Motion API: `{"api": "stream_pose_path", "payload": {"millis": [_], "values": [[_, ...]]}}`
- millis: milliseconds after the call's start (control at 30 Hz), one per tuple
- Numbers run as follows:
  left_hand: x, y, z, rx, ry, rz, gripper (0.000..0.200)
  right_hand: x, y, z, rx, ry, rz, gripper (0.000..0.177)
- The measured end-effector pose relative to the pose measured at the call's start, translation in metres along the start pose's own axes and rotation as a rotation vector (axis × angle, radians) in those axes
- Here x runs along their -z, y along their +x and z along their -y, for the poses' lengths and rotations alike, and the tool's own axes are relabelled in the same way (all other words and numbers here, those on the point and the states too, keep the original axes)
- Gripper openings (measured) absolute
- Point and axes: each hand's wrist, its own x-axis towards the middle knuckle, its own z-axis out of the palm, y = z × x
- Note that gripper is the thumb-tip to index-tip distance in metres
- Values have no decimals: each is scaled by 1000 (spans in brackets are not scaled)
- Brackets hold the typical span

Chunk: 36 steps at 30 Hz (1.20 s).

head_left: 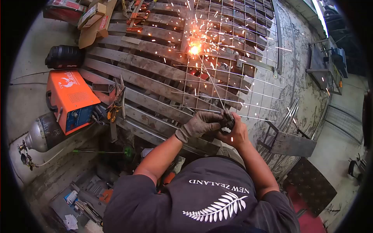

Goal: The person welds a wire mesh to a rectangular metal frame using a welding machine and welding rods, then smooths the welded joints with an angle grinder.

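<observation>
Cardboard boxes [92, 16] lie at upper left, near a group of orange clamps [138, 15]. A black container [64, 56] appears below the boxes. A grey gas cylinder [39, 136] is positioned at far left; a dark plate [311, 186], at lower right.

dark short-sleeved T-shirt [171, 202]; white "NEW ZEALAND" lettering [218, 186]; white fern print [217, 207]; left hand [200, 125]: grey glove [193, 127]

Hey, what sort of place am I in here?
Most likely a metalworking or welding shop: bright sparks spray over a wire grid, and off to the left are an orange, welder-like machine and a gas cylinder.
</observation>
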Motion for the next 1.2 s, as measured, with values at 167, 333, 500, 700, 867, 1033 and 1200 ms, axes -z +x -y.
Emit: {"api": "stream_pose_path", "payload": {"millis": [167,333,500,700,867,1033,1200], "values": [[1,-1,1,31,-8,-12,37,0,-3,-4,-30,-3,32,101],[7,1,7,-6,143,-33,38,-3,-3,-3,-58,-11,39,103],[4,0,5,-1,32,-30,34,1,-2,1,-77,-28,58,101],[-11,-5,-19,57,37,-36,38,3,-6,4,-249,-245,256,98],[-8,-3,-15,25,26,-49,36,3,-2,4,-189,-110,156,93],[-10,-2,-8,-5,-90,-12,33,3,3,0,24,-4,-16,96],[-7,2,3,-102,115,-8,35,15,-4,5,243,-169,-225,95]]}}
